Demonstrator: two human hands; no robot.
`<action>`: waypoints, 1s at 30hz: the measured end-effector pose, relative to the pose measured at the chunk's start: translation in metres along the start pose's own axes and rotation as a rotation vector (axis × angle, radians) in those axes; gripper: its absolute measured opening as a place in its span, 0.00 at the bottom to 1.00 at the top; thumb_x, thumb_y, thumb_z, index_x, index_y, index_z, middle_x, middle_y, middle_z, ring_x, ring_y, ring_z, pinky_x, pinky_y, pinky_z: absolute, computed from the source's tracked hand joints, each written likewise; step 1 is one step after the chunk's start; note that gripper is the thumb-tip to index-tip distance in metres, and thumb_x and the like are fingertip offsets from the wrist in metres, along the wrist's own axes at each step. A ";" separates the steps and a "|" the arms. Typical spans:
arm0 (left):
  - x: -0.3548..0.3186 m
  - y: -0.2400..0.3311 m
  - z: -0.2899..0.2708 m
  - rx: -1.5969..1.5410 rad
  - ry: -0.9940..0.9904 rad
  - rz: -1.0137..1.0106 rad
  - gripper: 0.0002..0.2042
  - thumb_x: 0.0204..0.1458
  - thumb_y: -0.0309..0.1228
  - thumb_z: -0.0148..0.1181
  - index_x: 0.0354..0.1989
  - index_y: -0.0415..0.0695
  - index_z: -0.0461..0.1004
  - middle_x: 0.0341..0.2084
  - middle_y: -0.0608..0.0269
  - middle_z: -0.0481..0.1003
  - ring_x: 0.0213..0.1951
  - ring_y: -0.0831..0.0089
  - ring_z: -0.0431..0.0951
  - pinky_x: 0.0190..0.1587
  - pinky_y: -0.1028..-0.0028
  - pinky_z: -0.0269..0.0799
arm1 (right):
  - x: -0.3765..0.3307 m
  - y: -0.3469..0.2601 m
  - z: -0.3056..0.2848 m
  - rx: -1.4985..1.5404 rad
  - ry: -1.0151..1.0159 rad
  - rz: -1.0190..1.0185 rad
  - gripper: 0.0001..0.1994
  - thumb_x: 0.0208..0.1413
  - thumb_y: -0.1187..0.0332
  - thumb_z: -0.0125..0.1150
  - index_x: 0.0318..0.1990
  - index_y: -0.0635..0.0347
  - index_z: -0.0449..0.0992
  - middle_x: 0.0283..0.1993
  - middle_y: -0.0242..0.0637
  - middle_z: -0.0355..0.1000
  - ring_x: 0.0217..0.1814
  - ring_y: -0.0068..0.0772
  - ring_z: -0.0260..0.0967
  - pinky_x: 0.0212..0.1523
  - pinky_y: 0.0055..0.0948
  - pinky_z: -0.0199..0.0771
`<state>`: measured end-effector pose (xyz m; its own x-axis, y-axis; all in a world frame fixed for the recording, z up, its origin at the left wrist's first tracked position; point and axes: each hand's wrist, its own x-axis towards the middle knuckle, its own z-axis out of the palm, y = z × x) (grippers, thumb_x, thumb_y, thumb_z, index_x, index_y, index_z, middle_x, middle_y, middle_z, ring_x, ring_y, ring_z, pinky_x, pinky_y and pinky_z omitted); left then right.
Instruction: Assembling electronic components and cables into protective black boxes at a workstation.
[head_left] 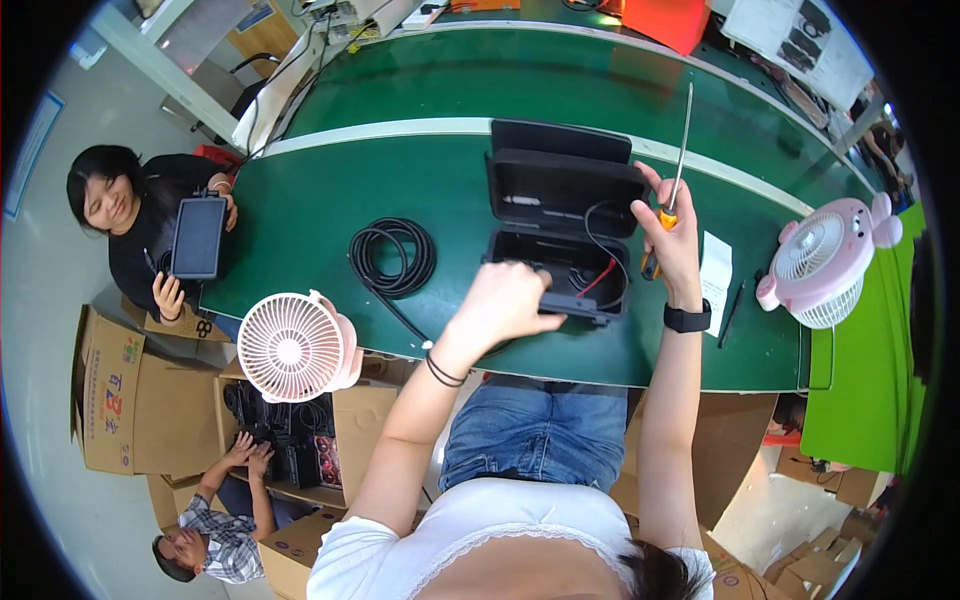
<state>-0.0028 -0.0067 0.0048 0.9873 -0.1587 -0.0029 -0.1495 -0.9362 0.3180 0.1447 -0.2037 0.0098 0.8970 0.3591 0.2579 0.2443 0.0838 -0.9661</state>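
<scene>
A black hinged case (560,255) lies on the green table in front of me with its lid (565,190) raised. Inside it are a thin black cable and a short red wire (597,278). My left hand (508,300) is closed over the near left edge of the case, thumb pointing right; its fingertips are partly hidden. In my right hand (672,238) is a long screwdriver (684,140) with an orange and black handle, its blade pointing up and away. That hand's fingers are beside the right edge of the lid.
A coiled black cable (392,258) lies left of the case. A pale pink fan (290,350) is at the near left, a pink animal-shaped fan (815,262) at the right. Paper (714,270) and a black pen (733,313) lie nearby. Two people are at the left, one holding a dark-screened device (199,238).
</scene>
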 end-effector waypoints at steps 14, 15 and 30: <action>0.011 0.062 0.049 0.148 0.491 0.316 0.34 0.39 0.37 0.71 0.59 0.45 0.69 0.52 0.64 0.74 0.44 0.73 0.77 0.49 0.72 0.72 | -0.017 0.003 -0.002 0.039 0.007 -0.079 0.15 0.56 0.76 0.62 0.34 0.53 0.57 0.62 0.44 0.69 0.26 0.06 0.63 0.17 0.10 0.59; 0.013 0.062 0.051 0.145 0.489 0.315 0.34 0.39 0.37 0.71 0.59 0.45 0.69 0.52 0.64 0.74 0.44 0.73 0.77 0.49 0.72 0.72 | -0.018 0.002 -0.002 0.037 0.007 -0.076 0.15 0.56 0.76 0.62 0.34 0.53 0.57 0.62 0.44 0.69 0.26 0.06 0.63 0.17 0.10 0.59; 0.038 0.071 0.052 0.084 0.611 0.042 0.14 0.38 0.39 0.71 0.28 0.43 0.76 0.27 0.63 0.72 0.37 0.67 0.75 0.40 0.68 0.72 | -0.041 -0.006 0.007 -0.022 0.036 -0.102 0.15 0.54 0.77 0.64 0.33 0.55 0.59 0.62 0.44 0.69 0.21 0.05 0.58 0.19 0.10 0.57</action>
<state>0.0215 -0.0952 -0.0222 0.8287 -0.0112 0.5596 -0.1685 -0.9584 0.2303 0.1037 -0.2124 0.0048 0.8797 0.3160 0.3553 0.3424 0.0978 -0.9345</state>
